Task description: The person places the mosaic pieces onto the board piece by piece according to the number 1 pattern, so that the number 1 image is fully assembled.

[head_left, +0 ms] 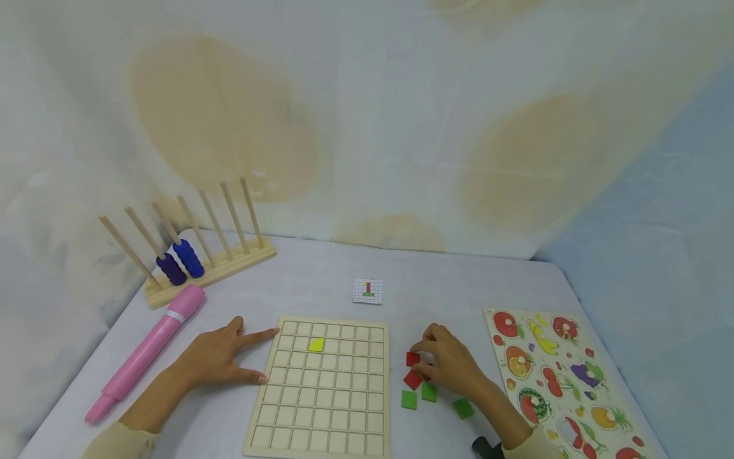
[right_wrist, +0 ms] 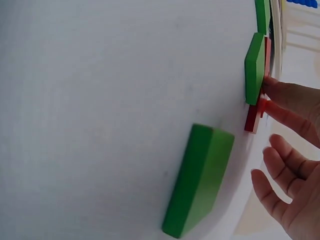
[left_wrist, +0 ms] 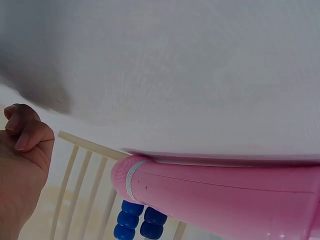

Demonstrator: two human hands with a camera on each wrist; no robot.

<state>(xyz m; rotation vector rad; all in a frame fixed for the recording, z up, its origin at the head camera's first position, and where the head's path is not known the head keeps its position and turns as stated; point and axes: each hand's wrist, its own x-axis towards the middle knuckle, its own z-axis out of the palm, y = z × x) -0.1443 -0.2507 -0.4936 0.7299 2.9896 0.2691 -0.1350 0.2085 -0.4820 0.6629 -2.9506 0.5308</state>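
My left hand spreads its straight thumb and forefinger along the left edge of a wooden grid board; its other fingers are curled. One yellow square tile lies in a cell near the board's top. Right of the board, my right hand pinches a red square tile between thumb and forefinger. Another red tile lies just below it. Several green tiles lie close by, one green tile near the board and another green tile nearest the right wrist camera.
A small pattern card lies behind the board. At the left stand a wooden peg rack with blue beads and a pink tube lying in front of it. A fruit puzzle board is on the right, beside a black object.
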